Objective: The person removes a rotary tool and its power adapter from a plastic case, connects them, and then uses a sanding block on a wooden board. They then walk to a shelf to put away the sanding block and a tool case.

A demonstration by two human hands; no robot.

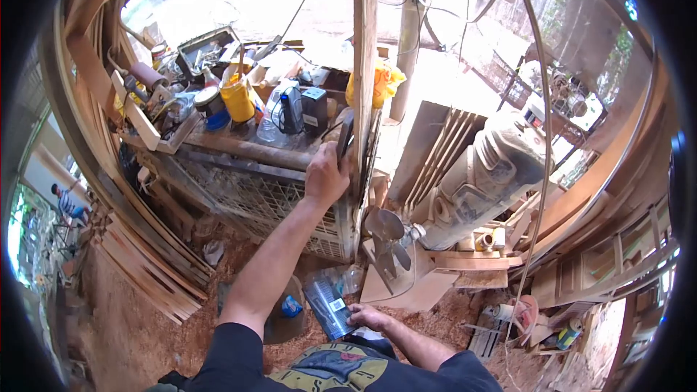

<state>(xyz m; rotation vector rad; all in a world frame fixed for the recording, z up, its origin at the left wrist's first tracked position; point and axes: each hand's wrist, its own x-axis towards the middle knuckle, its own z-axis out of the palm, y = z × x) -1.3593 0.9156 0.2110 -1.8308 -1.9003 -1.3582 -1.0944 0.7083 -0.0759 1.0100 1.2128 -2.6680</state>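
My left hand [327,178] is stretched forward to the wooden post at the bench's right end. Its fingers are closed around a dark, narrow, flat object [346,136] whose kind I cannot make out. Low in front of my body, my right hand [368,317] grips the lower right edge of a dark blue container with a white barcode label [327,308]. The container is tilted. Near the left hand, a black box with a blue top [314,110] and a clear plastic bottle [273,127] stand on the cluttered workbench [243,147].
A yellow container [237,98] and open toolbox [207,49] are on the bench. The wooden post [365,43] rises at its end. A fan blade [388,236] and large dusty machine [479,181] stand right. Stacked planks [156,268] lie left; a cable [543,138] hangs right.
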